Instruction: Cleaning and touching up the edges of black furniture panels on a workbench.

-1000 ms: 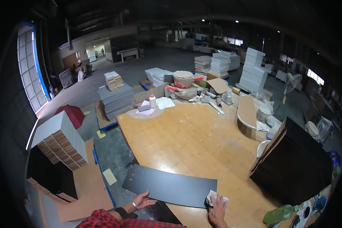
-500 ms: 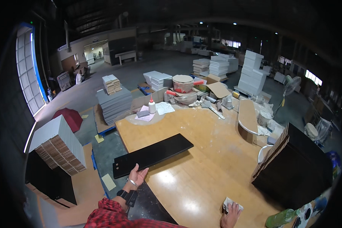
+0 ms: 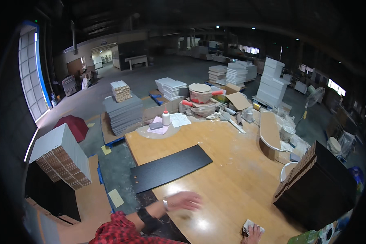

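Observation:
A long black panel with small holes at its left end lies flat on the wooden table, its left end reaching past the table edge. My left hand is in the air over the near part of the table, slightly smeared by motion. Its fingers stretch to the right, and nothing shows in them. The panel is beyond this hand, apart from it. Near the front right edge, my right hand is closed on a crumpled white cloth at the tabletop. Its fingers are partly hidden by the lower edge.
Black boards stand stacked at the right, with a green bottle in front. A glue bottle, tubs and scraps crowd the table's far side. White-topped panels are piled on the left.
My left hand has let go of the black panel's near edge and moved right over the table. The panel now lies flat. The right hand stays on the cloth.

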Available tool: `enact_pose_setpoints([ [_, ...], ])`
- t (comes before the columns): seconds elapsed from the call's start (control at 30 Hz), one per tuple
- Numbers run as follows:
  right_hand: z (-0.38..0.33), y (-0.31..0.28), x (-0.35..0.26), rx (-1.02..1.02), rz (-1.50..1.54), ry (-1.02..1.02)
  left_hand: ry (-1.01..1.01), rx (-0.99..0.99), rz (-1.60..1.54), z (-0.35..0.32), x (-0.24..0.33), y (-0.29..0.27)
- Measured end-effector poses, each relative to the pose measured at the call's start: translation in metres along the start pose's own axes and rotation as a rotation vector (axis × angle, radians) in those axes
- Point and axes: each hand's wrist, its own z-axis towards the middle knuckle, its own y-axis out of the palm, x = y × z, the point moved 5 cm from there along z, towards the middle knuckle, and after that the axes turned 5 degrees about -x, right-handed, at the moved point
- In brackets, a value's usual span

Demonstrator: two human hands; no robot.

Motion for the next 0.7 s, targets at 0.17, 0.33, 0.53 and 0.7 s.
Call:
enact_pose_setpoints([
  [0.17, 0.000, 0.006, -0.001, -0.019, 0.023, -0.007, -0.097, -1.307, 0.331, -0.109, 0.037, 0.263],
  [0.33, -0.004, 0.003, 0.006, 0.050, -0.025, -0.058, 1.136, -1.719, 0.445, -0.133, -0.024, 0.328],
  [0.53, 0.002, -0.015, 0.031, 0.107, 0.209, 0.014, 0.858, -1.368, 0.842, -0.072, -0.022, 0.331],
  [0.7, 0.021, -0.087, 0.089, 0.299, 0.820, 0.252, 0.820, -1.236, 0.932, -0.047, -0.029, 0.323],
])
